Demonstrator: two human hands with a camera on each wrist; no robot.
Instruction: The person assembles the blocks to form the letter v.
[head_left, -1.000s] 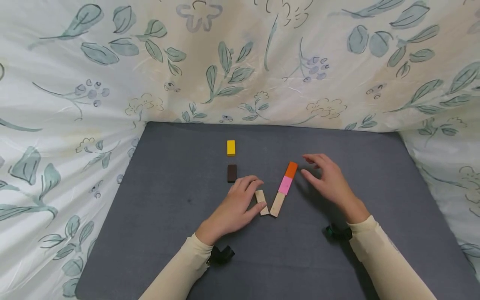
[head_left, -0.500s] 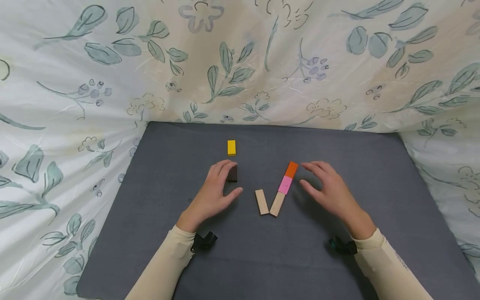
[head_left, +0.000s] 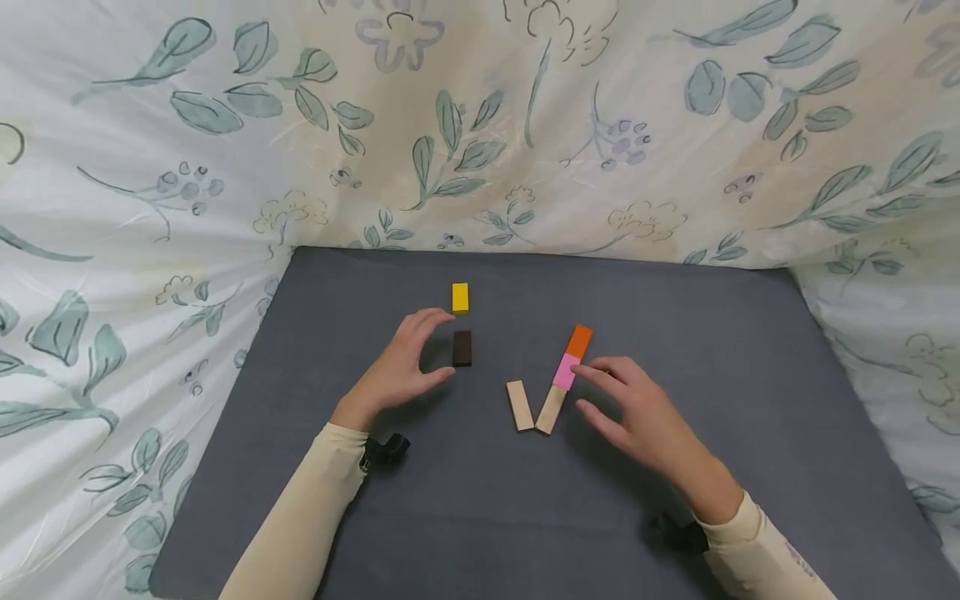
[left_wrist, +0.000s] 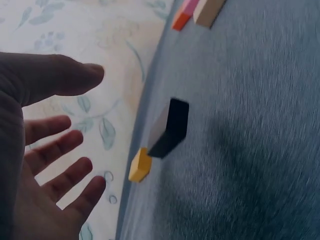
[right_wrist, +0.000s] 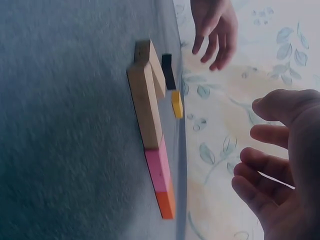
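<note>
At the lower left of the head view, the bottom edge cuts off the left sleeve (head_left: pixel 296 517); beyond it the left hand (head_left: pixel 397 362) stands with thumb and fingers apart. Just right of it are a plain yellow block (head_left: pixel 460 297) and, nearer, a dark brown block (head_left: pixel 462 348), blurred in the left wrist view. Farther right, a left pale block (head_left: pixel 520 406) and a right pale block (head_left: pixel 551 408), both bare wood, form a narrow V; whether their near ends touch is hard to tell. The right one continues end to end into a pink block (head_left: pixel 565 372) and an orange block (head_left: pixel 579 341). The right hand (head_left: pixel 648 417), thumb and fingers parted, overlaps the pink edge from above, though the right wrist view shows a gap. The right sleeve (head_left: pixel 765 550) has illegible marks.
</note>
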